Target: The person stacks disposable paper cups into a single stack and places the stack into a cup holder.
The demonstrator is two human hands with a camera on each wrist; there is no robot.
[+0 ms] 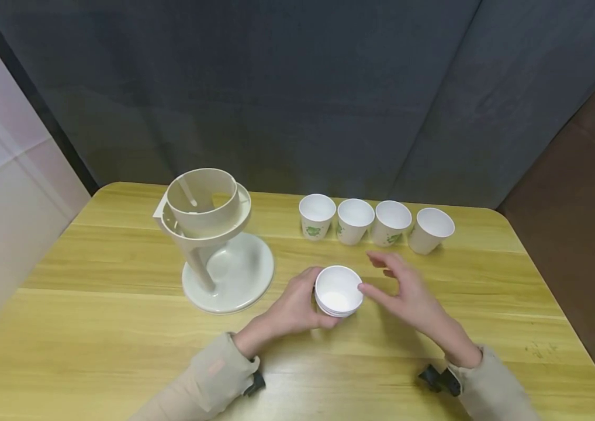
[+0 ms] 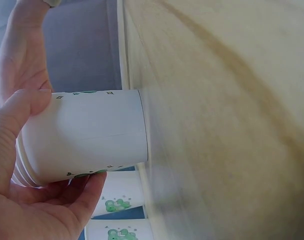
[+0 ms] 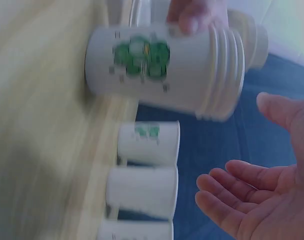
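Note:
My left hand [image 1: 297, 304] grips a stack of white paper cups [image 1: 338, 292], its thumb on the near side and its fingers round the far side. In the left wrist view the stacked cups [image 2: 92, 135] stand with their bottom at the tabletop, several rims nested at the top. Green printed figures show on the stack [image 3: 147, 65] in the right wrist view. My right hand [image 1: 408, 298] is just right of the stack, fingers spread and palm facing it, holding nothing. Its thumb tip overlaps the rim in the head view.
Several single paper cups [image 1: 352, 228] stand upright in a row behind the hands. To the left is a cream plastic stand [image 1: 205, 221] with a cylindrical holder over a round base [image 1: 247, 269]. The wooden table [image 1: 118, 327] meets a dark curtain [image 1: 276, 88] behind.

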